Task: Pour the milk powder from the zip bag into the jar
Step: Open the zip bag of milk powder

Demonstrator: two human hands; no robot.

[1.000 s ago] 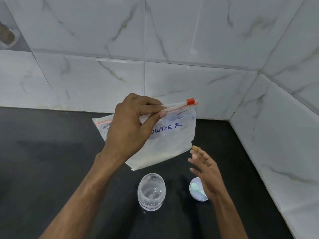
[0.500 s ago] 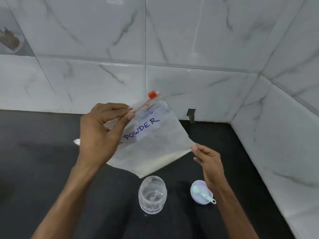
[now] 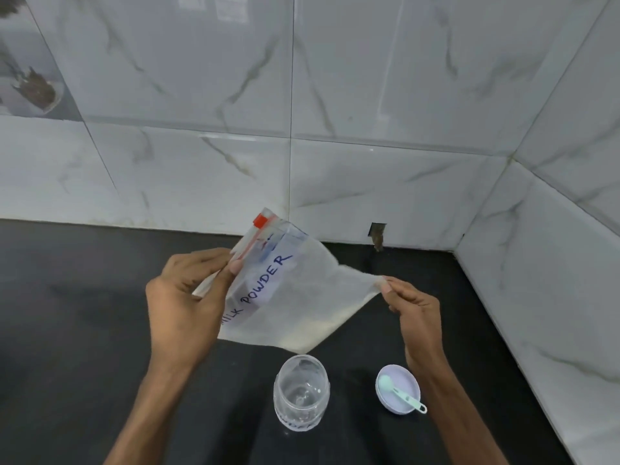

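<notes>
The step in hand looks like turning the zip bag over so that its mouth comes above the jar. To do it well, the zip end should be brought low and close over the jar's opening before the bottom is lifted, and only a narrow gap of the mouth should be let open, since the jar's neck is small and loose powder spreads easily. Whether the seal is already parted I cannot tell; the red slider sits at the far end of the zip.

The left hand pinches the zip edge between thumb and curled fingers. The right hand pinches a bottom corner of the bag between thumb and fingertips, pulling it taut.

The bag hangs in the air, tilted, just above the jar and apart from it. The milk powder lies in its lowest corner. The jar stands open and upright on the black counter, beside an upturned lid holding a small measuring spoon.
</notes>
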